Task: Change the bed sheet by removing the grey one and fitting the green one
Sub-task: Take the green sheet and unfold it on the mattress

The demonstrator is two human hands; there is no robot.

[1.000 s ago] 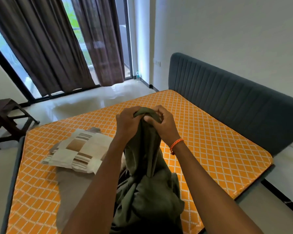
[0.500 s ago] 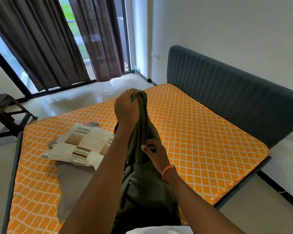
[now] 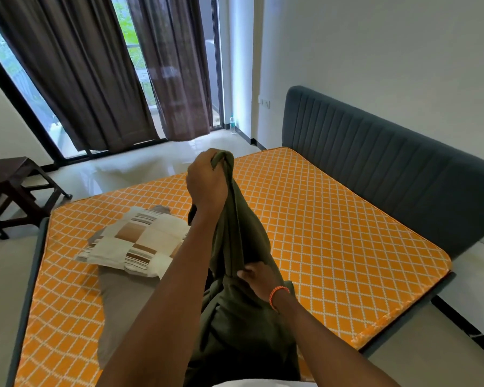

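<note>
Green sheet being drawn out lengthwise between my two hands

Nearest, my right hand has slid down from the top and now pinches the green sheet low, while my left hand keeps its fist around the raised end; the cloth hangs bunched over the near edge of the bare orange mattress, so I judge unfolding has begun. Left lies the pillow on grey cloth.

A patchwork pillow lies on the orange mattress before a dark padded headboard. Brown curtains hang beyond, with a dark stool and a small bottle on the floor.
</note>
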